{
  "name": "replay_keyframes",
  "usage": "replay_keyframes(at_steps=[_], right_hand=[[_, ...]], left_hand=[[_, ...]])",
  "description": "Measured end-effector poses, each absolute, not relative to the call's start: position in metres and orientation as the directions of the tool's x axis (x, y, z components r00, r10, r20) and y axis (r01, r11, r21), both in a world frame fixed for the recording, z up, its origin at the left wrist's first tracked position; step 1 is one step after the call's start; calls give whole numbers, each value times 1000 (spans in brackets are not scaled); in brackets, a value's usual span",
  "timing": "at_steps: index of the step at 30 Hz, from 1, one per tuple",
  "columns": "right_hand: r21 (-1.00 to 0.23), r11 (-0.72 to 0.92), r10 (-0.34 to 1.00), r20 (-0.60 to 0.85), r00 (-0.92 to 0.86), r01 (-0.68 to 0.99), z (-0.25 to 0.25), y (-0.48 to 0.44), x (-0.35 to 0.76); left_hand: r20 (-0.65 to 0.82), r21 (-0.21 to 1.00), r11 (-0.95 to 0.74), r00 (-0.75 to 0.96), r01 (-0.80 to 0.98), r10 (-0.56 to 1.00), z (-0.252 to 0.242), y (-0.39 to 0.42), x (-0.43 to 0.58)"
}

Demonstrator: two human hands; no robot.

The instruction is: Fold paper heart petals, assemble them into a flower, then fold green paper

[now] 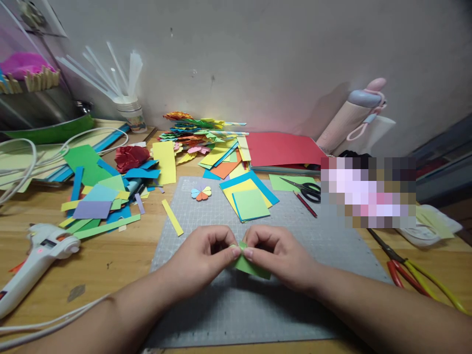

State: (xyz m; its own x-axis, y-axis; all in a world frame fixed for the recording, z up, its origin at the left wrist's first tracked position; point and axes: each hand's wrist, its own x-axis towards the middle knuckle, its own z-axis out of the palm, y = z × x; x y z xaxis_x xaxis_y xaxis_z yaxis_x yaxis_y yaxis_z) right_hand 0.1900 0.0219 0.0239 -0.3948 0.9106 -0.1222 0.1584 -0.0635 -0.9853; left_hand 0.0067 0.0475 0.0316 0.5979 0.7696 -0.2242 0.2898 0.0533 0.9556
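Both my left hand (pixel 216 248) and my right hand (pixel 278 250) pinch a piece of light green paper (pixel 254 268) between thumb and fingers, just above the grey cutting mat (pixel 221 309). The two thumbs almost meet at its upper edge; my fingers cover part of it. Beyond my hands lies a stack of square papers (pixel 251 204), green on top of yellow and blue. A small multicoloured paper flower (pixel 201 193) rests on the mat to the left of that stack. Nearer my left hand is a yellow paper strip (pixel 172 217).
On the left are a white glue gun (pixel 40 260) with its cord and a heap of paper scraps (pixel 96 201). Black scissors (pixel 308 189), a dark red pencil (pixel 306 204) and red-and-yellow-handled scissors (pixel 409 268) lie right. Folded paper flowers (pixel 199 130) sit by the wall.
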Motion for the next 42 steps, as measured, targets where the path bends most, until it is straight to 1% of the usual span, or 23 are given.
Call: replay_keyframes(at_steps=[3,6,8,10,14,16,20,22,27,32,34,37,40,42], right_hand=[[-978,-9,895,-101,-434,209,24,24,191],[-962,83,908,-34,-418,259,26,23,191],[-958,107,916,-10,-402,267,26,23,191],[-974,63,921,-28,-389,219,25,24,192],[-989,-140,914,-149,-377,51,21,28,192],[-981,-192,911,-187,-368,25,20,28,192],[-984,-168,918,-177,-356,57,21,27,190],[-986,-162,914,-167,-370,45,20,27,191],[-984,-176,910,-147,-387,-40,16,26,194],[-983,-184,911,-173,-374,6,19,27,192],[-985,-170,912,-169,-374,31,22,27,191],[-983,-168,910,-185,-371,77,22,27,191],[-984,-137,912,-170,-374,112,19,27,191],[-987,-115,912,-148,-383,108,17,26,191]], left_hand=[[-222,947,21,605,321,764,32,46,6],[-219,948,18,610,318,761,32,45,7],[-214,955,35,599,296,771,32,46,7],[-199,965,57,569,258,798,32,48,7],[-157,981,84,469,172,869,30,52,7],[-162,982,101,442,160,882,29,53,7],[-188,973,97,479,209,858,28,52,6],[-212,968,114,486,223,848,28,51,6],[-242,968,182,470,171,849,29,52,5],[-255,967,211,506,143,824,31,53,7],[-255,967,201,512,160,820,31,52,8],[-249,962,148,513,230,821,30,50,8],[-211,948,41,528,315,823,30,49,8],[-168,940,-29,536,340,827,30,48,7]])
